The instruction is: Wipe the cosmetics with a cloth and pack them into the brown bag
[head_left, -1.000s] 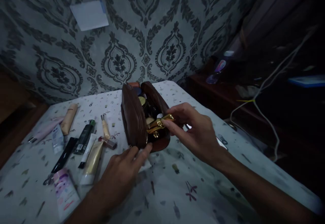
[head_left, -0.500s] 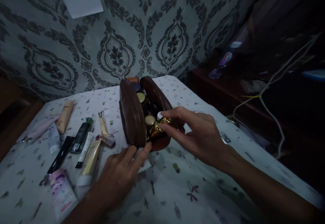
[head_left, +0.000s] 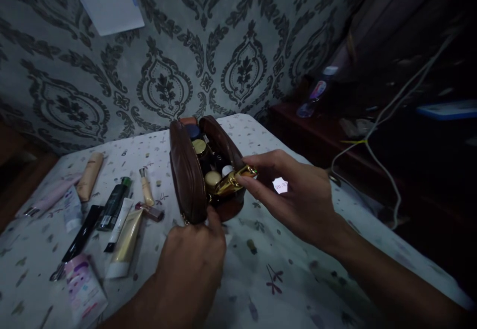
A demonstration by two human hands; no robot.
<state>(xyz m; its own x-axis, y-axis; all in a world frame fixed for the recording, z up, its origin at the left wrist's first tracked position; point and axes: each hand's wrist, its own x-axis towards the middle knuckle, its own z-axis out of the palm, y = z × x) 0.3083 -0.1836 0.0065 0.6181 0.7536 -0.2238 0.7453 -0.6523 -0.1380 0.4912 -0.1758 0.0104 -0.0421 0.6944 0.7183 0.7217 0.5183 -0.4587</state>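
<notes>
A brown zip-up makeup bag (head_left: 188, 175) stands unzipped on the bed. Several round-lidded containers are packed inside, among them a gold-lidded jar (head_left: 213, 178) and a white cap (head_left: 226, 170). My right hand (head_left: 298, 195) pinches a shiny gold cosmetic container (head_left: 233, 180) between thumb and fingers, slanted at the bag's near right opening. Its lower end dips inside the bag, and its exact kind is unclear. My left hand (head_left: 194, 254) grips the bag's near end by the zipper; its fingertips are partly hidden.
Left of the bag lie several cosmetics: a gold tube (head_left: 126, 242), a dark green-capped bottle (head_left: 114, 205), a pink tube (head_left: 85, 289) and a beige tube (head_left: 90, 176). A lit display (head_left: 280, 185) shows behind my right hand. A plastic bottle (head_left: 313, 95) and white cable (head_left: 391, 170) are at right.
The gold container has tilted and come up slightly in my right hand. My left hand has shifted right along the bag's near end, its fingers more curled. The view has shifted slightly.
</notes>
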